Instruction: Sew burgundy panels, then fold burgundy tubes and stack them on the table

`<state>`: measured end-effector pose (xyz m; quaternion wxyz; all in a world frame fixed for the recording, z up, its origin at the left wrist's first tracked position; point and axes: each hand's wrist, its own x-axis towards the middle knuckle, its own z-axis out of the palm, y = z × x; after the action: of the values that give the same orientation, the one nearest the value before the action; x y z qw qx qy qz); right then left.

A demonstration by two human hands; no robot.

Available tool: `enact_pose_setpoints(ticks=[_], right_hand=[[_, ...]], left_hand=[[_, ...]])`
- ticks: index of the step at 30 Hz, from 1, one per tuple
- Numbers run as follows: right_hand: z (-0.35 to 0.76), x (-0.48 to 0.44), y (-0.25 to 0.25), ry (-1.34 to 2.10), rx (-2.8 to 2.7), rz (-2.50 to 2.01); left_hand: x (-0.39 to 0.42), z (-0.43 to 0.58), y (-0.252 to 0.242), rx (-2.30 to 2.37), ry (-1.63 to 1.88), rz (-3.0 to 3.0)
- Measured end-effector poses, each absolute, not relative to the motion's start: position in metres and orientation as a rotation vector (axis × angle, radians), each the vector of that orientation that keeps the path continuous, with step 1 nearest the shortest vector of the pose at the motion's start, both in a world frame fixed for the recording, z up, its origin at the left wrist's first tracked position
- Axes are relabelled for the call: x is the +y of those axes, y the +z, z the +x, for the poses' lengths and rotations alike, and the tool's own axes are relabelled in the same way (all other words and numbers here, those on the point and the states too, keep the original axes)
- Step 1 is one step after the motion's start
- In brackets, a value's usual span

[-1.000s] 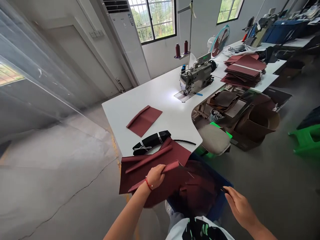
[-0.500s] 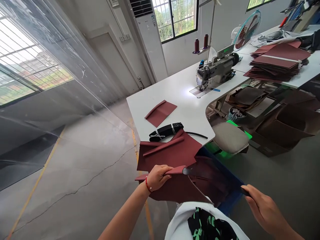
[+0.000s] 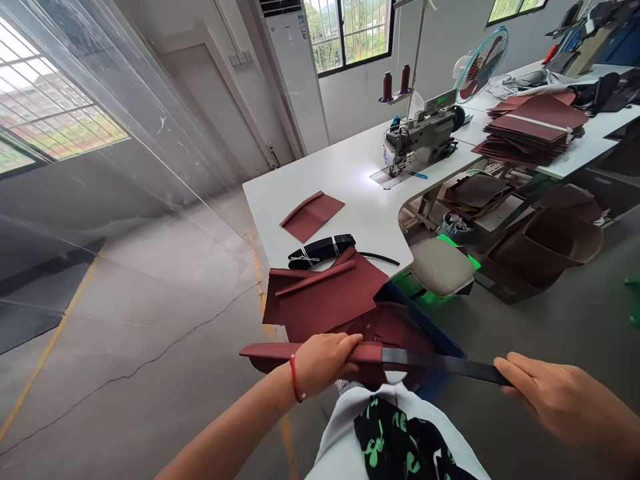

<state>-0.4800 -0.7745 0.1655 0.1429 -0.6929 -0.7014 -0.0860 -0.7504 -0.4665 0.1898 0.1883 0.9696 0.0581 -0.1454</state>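
Observation:
My left hand (image 3: 327, 363) is closed over the rolled edge of a maroon panel (image 3: 270, 351), held across in front of my body. From that edge's right end a flat dark strip (image 3: 470, 369) runs out to the right, its left end inside the fold. My right hand (image 3: 555, 400) grips the strip's far end. Just beyond, more maroon panels (image 3: 325, 300) with rolled edges hang over the table's near corner. A tied bundle of black strips (image 3: 320, 252) rests behind them.
The white table (image 3: 360, 163) carries a sewing machine (image 3: 423, 137) and one loose maroon panel (image 3: 313, 215). A stack of maroon panels (image 3: 533, 130) lies to the right. Below are a blue bin (image 3: 425, 323), a padded stool (image 3: 440, 267) and a brown box (image 3: 545, 257).
The strip has come up nearly level and shows clearly between my hands. The held panel's rolled edge now lies across, with less of its face visible. The view has shifted slightly.

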Motion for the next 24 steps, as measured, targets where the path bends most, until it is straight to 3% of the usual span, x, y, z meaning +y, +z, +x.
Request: enact_pose_setpoints(ticks=[4, 11, 17, 21, 24], right_hand=[[-0.507, -0.761, 0.183, -0.134, -2.274, -2.007], [-0.589, -0.714, 0.149, 0.297, -2.18, -2.165], [-0.57, -0.704, 0.163, 0.133, -2.053, -2.037], [-0.574, -0.695, 0.161, 0.166, -2.169, -1.815], [-0.559, -0.704, 0.16, 0.113, -2.07, -1.917]], left_hand=[[-0.506, -0.727, 0.188, 0.133, -0.599, 2.794], [-0.535, -0.719, 0.159, -0.088, -0.757, 2.754], [-0.488, -0.727, 0.192, -0.087, -0.828, 2.716], [-0.501, -0.706, 0.192, -0.332, -0.917, 2.666], [-0.523, -0.679, 0.183, -0.245, -0.831, 2.674]])
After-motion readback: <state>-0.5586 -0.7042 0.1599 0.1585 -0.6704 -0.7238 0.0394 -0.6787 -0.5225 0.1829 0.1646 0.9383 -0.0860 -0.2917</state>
